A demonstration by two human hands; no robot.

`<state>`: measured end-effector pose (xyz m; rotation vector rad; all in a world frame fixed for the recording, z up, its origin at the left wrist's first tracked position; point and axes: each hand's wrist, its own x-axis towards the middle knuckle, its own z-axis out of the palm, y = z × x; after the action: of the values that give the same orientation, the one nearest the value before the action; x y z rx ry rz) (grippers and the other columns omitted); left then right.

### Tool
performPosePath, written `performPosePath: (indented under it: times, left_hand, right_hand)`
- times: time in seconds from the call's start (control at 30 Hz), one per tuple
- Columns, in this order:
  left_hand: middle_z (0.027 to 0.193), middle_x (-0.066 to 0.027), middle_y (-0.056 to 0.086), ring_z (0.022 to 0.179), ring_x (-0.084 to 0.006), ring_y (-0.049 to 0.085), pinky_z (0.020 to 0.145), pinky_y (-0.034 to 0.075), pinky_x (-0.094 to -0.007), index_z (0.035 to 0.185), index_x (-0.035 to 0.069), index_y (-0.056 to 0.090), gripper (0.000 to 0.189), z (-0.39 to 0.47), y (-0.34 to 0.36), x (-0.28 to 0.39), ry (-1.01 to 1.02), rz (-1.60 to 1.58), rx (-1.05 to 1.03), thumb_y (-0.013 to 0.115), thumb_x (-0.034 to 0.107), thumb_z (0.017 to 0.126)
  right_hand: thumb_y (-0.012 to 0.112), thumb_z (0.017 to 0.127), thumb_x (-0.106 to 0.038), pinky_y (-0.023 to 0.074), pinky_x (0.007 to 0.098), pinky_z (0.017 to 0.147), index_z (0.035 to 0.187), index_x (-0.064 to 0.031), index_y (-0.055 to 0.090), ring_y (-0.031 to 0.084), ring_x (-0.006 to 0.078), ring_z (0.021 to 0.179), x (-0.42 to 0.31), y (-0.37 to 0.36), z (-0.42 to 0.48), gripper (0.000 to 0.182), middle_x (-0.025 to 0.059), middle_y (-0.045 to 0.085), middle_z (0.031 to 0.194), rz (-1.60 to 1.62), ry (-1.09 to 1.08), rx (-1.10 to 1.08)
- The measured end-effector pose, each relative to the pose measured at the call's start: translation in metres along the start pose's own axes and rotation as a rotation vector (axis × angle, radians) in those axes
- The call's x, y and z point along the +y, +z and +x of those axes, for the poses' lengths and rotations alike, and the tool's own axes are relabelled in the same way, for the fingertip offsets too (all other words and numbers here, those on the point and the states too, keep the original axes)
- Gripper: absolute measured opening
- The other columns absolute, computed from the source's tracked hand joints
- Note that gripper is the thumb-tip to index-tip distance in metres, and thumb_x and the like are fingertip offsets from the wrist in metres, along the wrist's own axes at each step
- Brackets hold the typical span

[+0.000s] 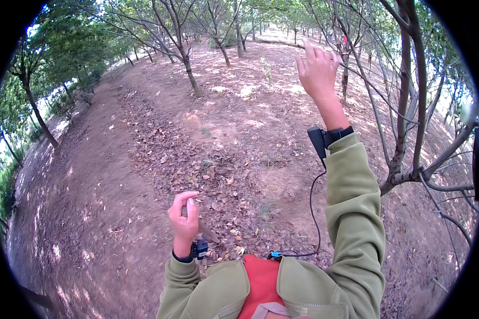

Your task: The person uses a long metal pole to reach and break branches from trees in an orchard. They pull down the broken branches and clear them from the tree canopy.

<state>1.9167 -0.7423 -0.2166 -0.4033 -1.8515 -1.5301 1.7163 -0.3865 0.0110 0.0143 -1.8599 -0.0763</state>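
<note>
My right hand (318, 69) is raised at the upper right, its back towards me and its fingers partly bent. A thin bare branch (377, 89) runs from the tree on the right up to this hand, and a thin stem shows beyond its fingers; whether they grip it is hidden. Low and left of centre, my left hand (185, 221) is closed round a brown, tapering stick-like object (208, 232). Its end points down and right, while the fingers cover the rest. Both wrists wear black straps with small devices; a black cable (312, 199) hangs from the right one.
A forking tree (401, 175) stands close on my right, its bare branches reaching inward. Dry fallen leaves (223, 179) cover part of the sloping brown soil ahead. Several slim trees, one with a leaning trunk (191, 75), stand farther off. Something red (345, 39) shows behind branches.
</note>
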Motion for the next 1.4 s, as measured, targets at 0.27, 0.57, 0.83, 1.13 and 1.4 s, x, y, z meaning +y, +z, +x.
performPosePath:
  times: [0.27,0.57,0.83,1.13,1.4]
  left_hand:
    - [0.086,-0.0107,0.06,0.075,-0.0204,0.058,0.068,0.046,-0.0321,0.109,0.0,0.061,0.026,0.03,0.011,-0.007,0.163,0.327,0.034,0.052,-0.002,0.085]
    - [0.108,-0.0174,0.06,0.105,-0.034,0.056,0.091,0.045,-0.0412,0.12,0.001,0.058,0.039,0.069,0.05,-0.004,0.519,0.733,0.105,0.054,0.0,0.082]
    - [0.079,-0.0116,0.056,0.074,-0.029,0.053,0.065,0.043,-0.0407,0.098,0.001,0.062,0.016,0.058,0.072,-0.01,0.349,0.582,0.069,0.059,-0.001,0.082]
    - [0.08,-0.0116,0.052,0.077,-0.03,0.052,0.071,0.042,-0.0437,0.105,-0.001,0.059,0.022,0.046,0.129,-0.007,0.253,0.675,0.196,0.06,0.0,0.083]
    - [0.084,-0.0123,0.049,0.079,-0.0289,0.049,0.073,0.04,-0.0441,0.117,-0.003,0.055,0.032,0.05,0.169,-0.014,0.213,0.587,0.245,0.055,-0.001,0.085]
  right_hand:
    - [0.066,0.084,-0.029,0.0337,0.0435,0.098,0.101,-0.0143,0.064,0.051,0.0231,0.102,-0.007,0.034,-0.119,0.022,0.0044,0.055,0.095,0.161,-0.187,-0.022]
    - [0.068,0.08,-0.044,0.0329,0.0429,0.095,0.088,-0.0133,0.064,0.049,0.0249,0.097,-0.005,0.001,-0.142,0.032,0.0043,0.053,0.089,0.219,-0.246,-0.067]
    - [0.071,0.073,-0.057,0.035,0.0421,0.09,0.083,-0.0118,0.063,0.049,0.023,0.092,-0.019,0.003,-0.129,0.047,0.0026,0.054,0.086,0.134,-0.135,0.046]
    - [0.072,0.071,-0.06,0.0316,0.0439,0.093,0.084,-0.013,0.066,0.048,0.0228,0.097,-0.034,0.031,-0.105,0.049,0.0024,0.054,0.087,0.1,0.09,0.038]
    - [0.073,0.068,-0.059,0.0301,0.0449,0.089,0.076,-0.0135,0.063,0.046,0.0234,0.094,-0.033,0.036,-0.077,0.047,0.0026,0.05,0.085,0.214,0.227,0.173]
